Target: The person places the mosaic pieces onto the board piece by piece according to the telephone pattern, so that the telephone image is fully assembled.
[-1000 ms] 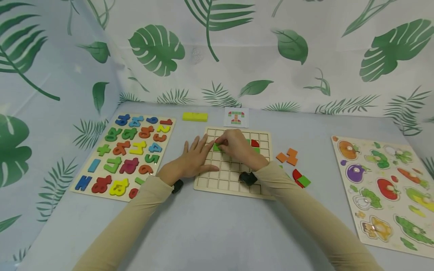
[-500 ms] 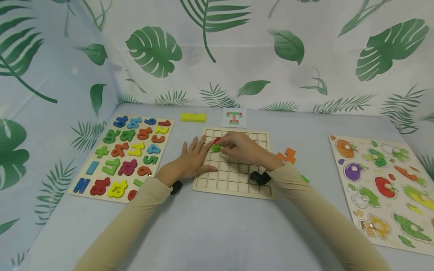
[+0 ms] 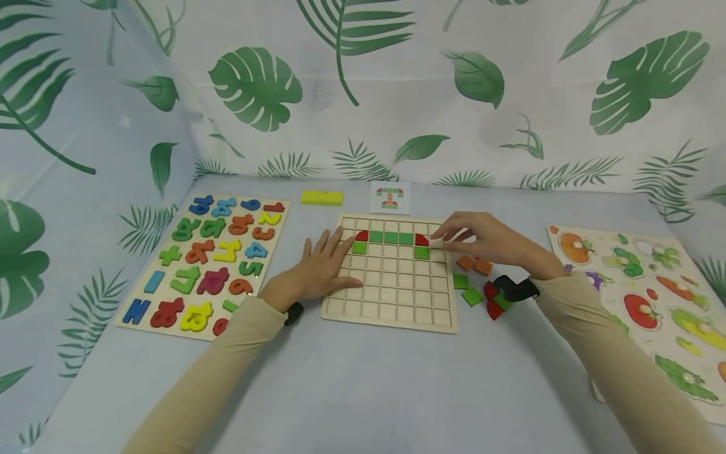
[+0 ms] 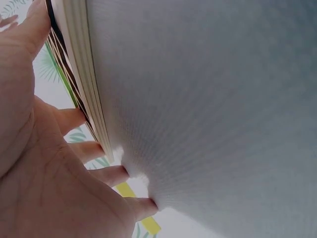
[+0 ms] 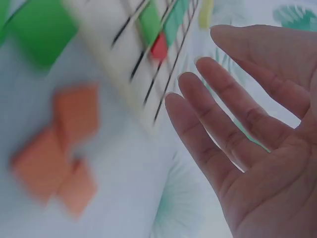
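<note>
Grid board [image 3: 391, 277]: lies centre of the head frame; red and green tiles [image 3: 391, 238] sit in its upper cells. Left hand [image 3: 319, 270]: fingers spread apart, rests on the board's left edge. Right hand [image 3: 482, 236]: fingers extended, thumb apart, near the upper right corner. Loose tiles [image 3: 483, 267]: right of centre.

You can read numbers and one sign on the number board [image 3: 232, 270] at the left of the frame.
In the head view, follow the board's right side downward and you get a red 1 [image 3: 275, 207], a yellow 2 [image 3: 269, 218], a red-orange 3 [image 3: 263, 234], a light blue 4 [image 3: 257, 250], a green 5 [image 3: 250, 268] and an orange 6 [image 3: 241, 286]; toward its left edge you have a green plus sign [image 3: 170, 255]. The joined digits between are too small for you to read surely.
</note>
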`<control>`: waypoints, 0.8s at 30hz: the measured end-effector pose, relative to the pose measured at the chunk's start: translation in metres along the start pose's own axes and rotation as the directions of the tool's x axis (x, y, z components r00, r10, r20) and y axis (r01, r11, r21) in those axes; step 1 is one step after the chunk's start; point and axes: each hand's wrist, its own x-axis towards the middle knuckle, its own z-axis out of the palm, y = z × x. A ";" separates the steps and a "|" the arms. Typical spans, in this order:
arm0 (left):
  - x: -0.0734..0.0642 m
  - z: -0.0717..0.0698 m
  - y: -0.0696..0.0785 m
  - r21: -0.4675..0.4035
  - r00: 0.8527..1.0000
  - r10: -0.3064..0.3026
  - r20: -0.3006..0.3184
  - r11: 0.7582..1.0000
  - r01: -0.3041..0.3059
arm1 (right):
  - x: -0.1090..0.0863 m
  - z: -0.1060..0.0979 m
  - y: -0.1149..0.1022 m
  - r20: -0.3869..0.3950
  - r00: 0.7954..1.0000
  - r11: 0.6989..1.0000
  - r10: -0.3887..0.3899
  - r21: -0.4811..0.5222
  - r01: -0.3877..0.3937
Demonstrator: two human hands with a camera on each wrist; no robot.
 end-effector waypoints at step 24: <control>0.000 -0.001 0.000 -0.008 1.000 0.005 0.007 1.000 -0.005 | -0.046 -0.013 0.055 -0.088 0.995 0.989 0.039 -0.138 -0.051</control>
